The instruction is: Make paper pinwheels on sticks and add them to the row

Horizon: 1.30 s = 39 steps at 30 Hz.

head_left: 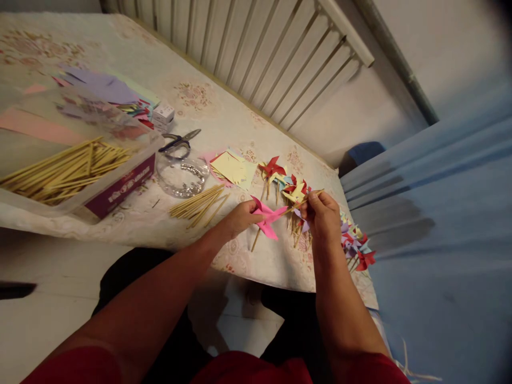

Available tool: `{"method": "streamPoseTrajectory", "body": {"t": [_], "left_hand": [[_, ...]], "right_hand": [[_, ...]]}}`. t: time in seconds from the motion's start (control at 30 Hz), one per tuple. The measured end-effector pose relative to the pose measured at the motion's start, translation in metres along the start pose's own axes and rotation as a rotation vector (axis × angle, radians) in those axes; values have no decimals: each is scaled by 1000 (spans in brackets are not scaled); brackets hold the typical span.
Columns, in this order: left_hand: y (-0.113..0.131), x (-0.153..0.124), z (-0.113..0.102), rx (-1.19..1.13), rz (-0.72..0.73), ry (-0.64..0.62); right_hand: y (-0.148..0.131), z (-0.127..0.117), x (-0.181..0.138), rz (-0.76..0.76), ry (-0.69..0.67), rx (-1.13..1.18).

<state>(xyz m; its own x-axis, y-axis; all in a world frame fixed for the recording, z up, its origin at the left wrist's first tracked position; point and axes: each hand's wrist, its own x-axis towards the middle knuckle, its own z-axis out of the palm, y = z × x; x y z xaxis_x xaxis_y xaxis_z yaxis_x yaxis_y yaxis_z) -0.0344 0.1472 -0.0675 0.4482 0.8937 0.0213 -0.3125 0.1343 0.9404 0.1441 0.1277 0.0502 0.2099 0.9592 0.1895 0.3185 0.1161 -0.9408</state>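
A bright pink paper pinwheel (269, 217) is pinched at its left edge by my left hand (241, 217). Below it a short length of stick shows at a slant; I cannot tell whether it is joined to the pinwheel. My right hand (322, 210) grips a thin wooden stick (294, 207) between thumb and fingers, its far end at the pinwheel's right-hand blade. Just behind and beside my right hand lie several finished pinwheels (272, 168) on sticks, red, yellow and light blue. More pinwheels (362, 258) sit right of my right wrist.
Loose sticks (198, 205) and a stack of paper squares (230, 166) lie left of my hands. Farther left are a round clear container (164, 181) with small shiny pieces, scissors (180, 143), a plastic box (90, 200) of sticks, and coloured paper (100, 85). A blue curtain (440, 213) hangs right.
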Motion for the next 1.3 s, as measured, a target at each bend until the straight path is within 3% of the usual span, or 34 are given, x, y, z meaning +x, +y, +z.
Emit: {"method": "streamPoseTrajectory", "body": {"t": [0.47, 1.3], "left_hand": [[21, -9, 2, -44, -47, -42], [20, -9, 3, -20, -41, -59]], "right_hand": [[1, 2, 4, 18, 4, 75], [3, 2, 12, -2, 50, 129]]}}
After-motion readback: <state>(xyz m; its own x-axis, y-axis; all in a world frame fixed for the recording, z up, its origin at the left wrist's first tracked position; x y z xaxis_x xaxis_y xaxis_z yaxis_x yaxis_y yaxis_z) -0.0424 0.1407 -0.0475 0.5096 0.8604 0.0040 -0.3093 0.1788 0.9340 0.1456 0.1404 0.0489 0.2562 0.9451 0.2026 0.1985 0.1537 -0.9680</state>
